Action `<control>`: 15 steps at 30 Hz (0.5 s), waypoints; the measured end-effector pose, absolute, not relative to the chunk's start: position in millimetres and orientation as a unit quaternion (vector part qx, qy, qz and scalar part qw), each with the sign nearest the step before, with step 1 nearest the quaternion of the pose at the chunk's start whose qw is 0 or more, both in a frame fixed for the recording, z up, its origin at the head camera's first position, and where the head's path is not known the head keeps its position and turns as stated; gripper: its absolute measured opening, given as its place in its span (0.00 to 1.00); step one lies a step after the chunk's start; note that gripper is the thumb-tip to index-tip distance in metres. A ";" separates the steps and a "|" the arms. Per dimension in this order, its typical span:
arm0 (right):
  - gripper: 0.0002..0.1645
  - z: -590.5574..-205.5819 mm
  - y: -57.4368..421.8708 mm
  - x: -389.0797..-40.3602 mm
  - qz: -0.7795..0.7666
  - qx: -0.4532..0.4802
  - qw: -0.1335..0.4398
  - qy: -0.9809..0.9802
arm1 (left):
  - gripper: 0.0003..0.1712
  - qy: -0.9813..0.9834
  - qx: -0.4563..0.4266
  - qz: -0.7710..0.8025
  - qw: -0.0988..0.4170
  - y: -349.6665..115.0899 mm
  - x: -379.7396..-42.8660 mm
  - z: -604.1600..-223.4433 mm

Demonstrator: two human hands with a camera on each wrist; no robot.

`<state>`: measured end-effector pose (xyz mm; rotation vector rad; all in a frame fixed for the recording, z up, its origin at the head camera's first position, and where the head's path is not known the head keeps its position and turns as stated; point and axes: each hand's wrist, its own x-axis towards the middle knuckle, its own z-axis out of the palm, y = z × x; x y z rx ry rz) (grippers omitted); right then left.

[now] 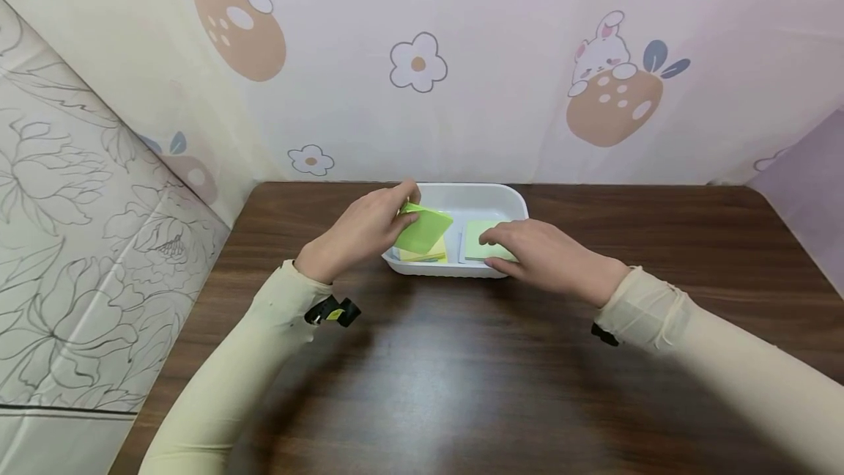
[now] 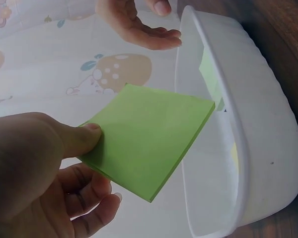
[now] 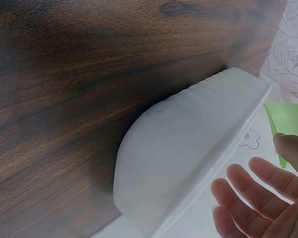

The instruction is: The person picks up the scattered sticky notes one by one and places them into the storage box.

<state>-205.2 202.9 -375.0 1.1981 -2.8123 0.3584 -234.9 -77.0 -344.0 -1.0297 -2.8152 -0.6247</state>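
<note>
My left hand (image 1: pixel 369 226) pinches a bright green sticky note pad (image 2: pixel 149 136) by one edge, thumb on its face, over the left half of a white plastic tray (image 1: pixel 484 196). Beneath that pad, in the tray, yellow sticky notes (image 1: pixel 428 255) show in part. A pale green sticky note pad (image 1: pixel 478 244) lies in the tray's right half. Above it, my right hand (image 1: pixel 547 251) reaches over the tray's right side with bent, spread fingers and nothing between them. In the right wrist view its fingers (image 3: pixel 260 198) appear beyond the tray's rim.
The tray stands on a dark brown wood-grain table (image 1: pixel 422 372), near the back edge. Behind it rises a wall covering (image 1: pixel 494 79) with rabbit and flower prints. A flower-patterned sheet (image 1: pixel 86 204) borders the table on the left.
</note>
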 end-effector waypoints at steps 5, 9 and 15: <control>0.18 -373.8 203.9 -205.9 0.111 0.377 0.022 -0.919 | 0.10 -0.920 -0.335 -0.201 0.034 -75.2 -238.5 -347.1; 0.19 -374.0 205.5 -207.9 0.110 0.372 0.017 -0.922 | 0.10 -0.921 -0.331 -0.202 0.025 -73.7 -241.7 -350.2; 0.20 -373.5 206.9 -209.1 0.119 0.372 0.012 -0.921 | 0.10 -0.920 -0.333 -0.207 0.022 -72.3 -245.1 -355.4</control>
